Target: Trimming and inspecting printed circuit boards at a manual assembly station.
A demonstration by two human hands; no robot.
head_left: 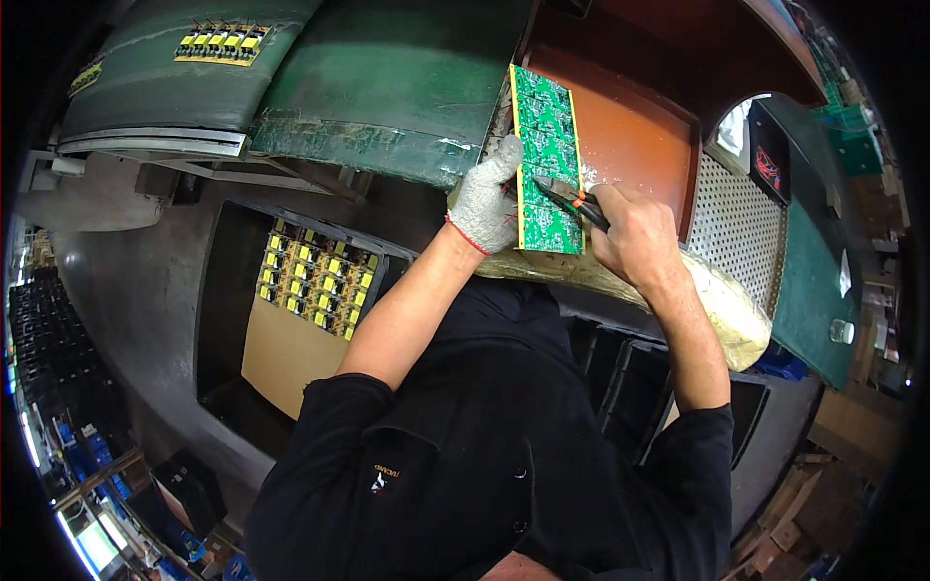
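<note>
A long green circuit board panel (548,126) with yellow edges is held upright in front of me, its soldered side toward me. My left hand (487,198), in a white knit glove with a red cuff, is closed on the panel's left edge. Bare, my right hand (635,232) grips a pair of cutting pliers (581,202) with dark and orange handles. The jaws of the pliers lie against the panel's lower middle; whether they are closed on a lead is too small to tell. Behind the panel is an orange-brown tray (639,136).
A green conveyor belt (387,87) at the upper left carries a board with yellow parts (223,43). Left below, a black bin (218,320) holds several such boards on cardboard (281,358). Right of the tray are a perforated metal plate (741,218) and a small clear jar (841,331).
</note>
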